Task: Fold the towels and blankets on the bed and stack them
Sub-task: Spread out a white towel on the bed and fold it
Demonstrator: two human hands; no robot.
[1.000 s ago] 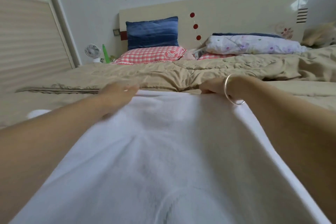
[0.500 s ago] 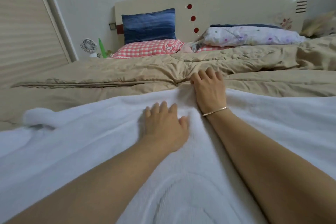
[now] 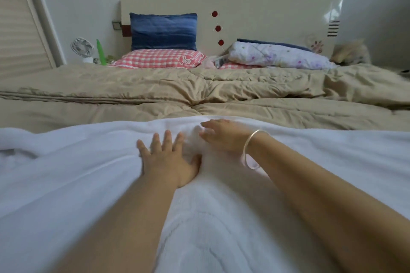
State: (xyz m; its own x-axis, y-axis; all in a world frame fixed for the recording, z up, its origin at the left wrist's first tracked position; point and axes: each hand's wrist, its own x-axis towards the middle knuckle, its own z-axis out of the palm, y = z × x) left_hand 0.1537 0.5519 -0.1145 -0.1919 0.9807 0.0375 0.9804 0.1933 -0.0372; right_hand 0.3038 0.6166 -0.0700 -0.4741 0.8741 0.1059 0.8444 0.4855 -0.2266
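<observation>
Tan quilt beyond white towel far edge | left hand, right hand flat on towel

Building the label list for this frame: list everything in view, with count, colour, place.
white blanket: 1, white, spread over the near bed
comforter: 1, beige, rumpled across mid-bed
blue pillow: 1, dark blue, upright against the headboard, left
checked pillow: 1, red and white, flat before the blue pillow
floral quilt: 1, white with purple print, bundled at the headboard, right
headboard: 1, cream with three red dots, far end
fan: 1, white, far left
green bottle: 1, green, right of the fan
bracelet: 1, silver, right wrist
left hand: 1, flat on the blanket, fingers spread
right hand: 1, blurred, on the blanket near its far edge
</observation>
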